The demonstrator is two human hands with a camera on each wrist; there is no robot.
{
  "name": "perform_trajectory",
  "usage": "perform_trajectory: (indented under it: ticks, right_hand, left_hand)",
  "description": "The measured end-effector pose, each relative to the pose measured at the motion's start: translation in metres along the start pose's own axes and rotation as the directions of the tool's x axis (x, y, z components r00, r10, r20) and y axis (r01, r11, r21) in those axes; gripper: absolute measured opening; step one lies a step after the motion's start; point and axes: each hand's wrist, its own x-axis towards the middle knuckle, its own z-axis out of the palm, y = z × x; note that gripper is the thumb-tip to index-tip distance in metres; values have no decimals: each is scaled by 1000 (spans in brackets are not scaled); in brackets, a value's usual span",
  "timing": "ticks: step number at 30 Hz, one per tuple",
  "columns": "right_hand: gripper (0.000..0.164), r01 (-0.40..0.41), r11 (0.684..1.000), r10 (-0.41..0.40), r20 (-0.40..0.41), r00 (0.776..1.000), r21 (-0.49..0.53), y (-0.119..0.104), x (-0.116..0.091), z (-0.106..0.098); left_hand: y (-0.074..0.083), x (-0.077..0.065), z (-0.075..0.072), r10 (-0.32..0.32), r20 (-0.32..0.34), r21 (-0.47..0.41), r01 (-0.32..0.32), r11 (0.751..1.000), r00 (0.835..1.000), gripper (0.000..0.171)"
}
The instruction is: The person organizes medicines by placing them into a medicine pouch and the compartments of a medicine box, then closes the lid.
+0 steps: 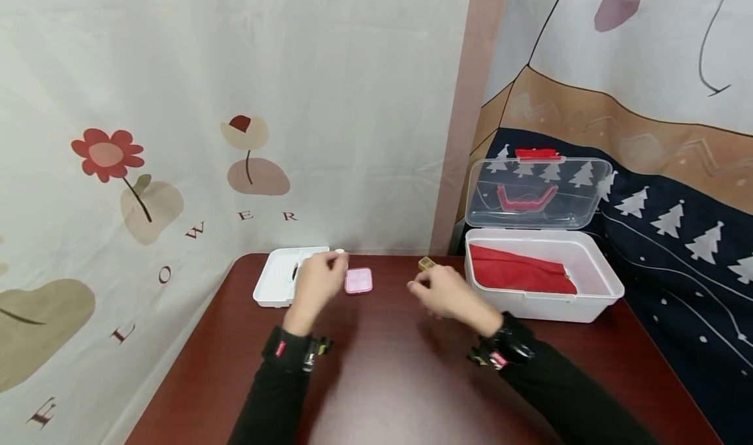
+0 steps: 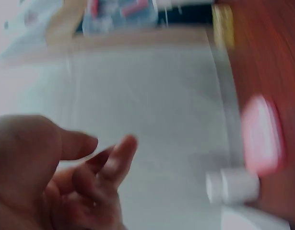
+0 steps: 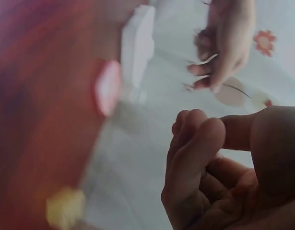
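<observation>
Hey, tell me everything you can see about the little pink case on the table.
The pink case is small and square with rounded corners, a deeper pink rim around a paler middle, and looks like plastic. It lies flat on the dark reddish tabletop, toward the back edge, between the left hand and right hand, touched by neither. Whether it holds anything is unclear.

A pink square case [image 1: 359, 281] and gold block [image 1: 426, 263] lie apart.

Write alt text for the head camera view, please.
A person's left hand and right hand hover above a reddish-brown table, with a small pink case between them. An open white box holding red fabric stands at right.
</observation>
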Motion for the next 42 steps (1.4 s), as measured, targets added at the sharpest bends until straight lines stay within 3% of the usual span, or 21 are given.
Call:
perform_trajectory:
  ticks: [3,5,8,12,18,20,24,28,31,37,42]
  right_hand:
    - [25,-17,1000,16,43,999,20,-10,21,34]
    - [27,-12,999,8,82,997,49,-18,34,55]
    - [31,4,996,-15,126,992,91,-31,53,81]
    - [32,-2,989,-17,132,991,148,-49,72,108]
    - [43,-47,989,35,93,995,138,-72,85,153]
    - [48,-55,994,48,70,996,91,-76,88,164]
    - [53,-63,998,63,13,998,2,-81,102,174]
    - [53,-68,996,67,-14,998,-59,-89,113,177]
    - [52,-67,995,66,-14,998,-78,-93,115,178]
    - [51,-60,994,62,10,998,-89,-88,122,179]
    - [41,-58,989,59,9,998,-139,-62,147,200]
  left_hand:
    - [-38,2,-16,-121,-93,51,126,991,988,36]
    - [-60,2,-25,-212,-136,75,223,972,968,39]
    - [-84,2,-35,-325,-142,76,337,938,935,45]
    - [-103,2,-39,-387,-123,61,396,916,914,49]
    - [-132,-16,-42,-472,-152,87,487,869,869,48]
    - [-141,-20,-42,-469,-147,97,484,870,871,49]
    - [-152,-20,-42,-423,-121,124,436,891,898,50]
    - [-156,-17,-49,-415,-110,157,428,890,903,32]
    - [-158,-16,-54,-424,-92,172,434,884,901,25]
    - [-157,-15,-54,-476,-40,164,476,864,878,38]
    - [-154,-13,-50,-488,-33,156,487,860,872,36]
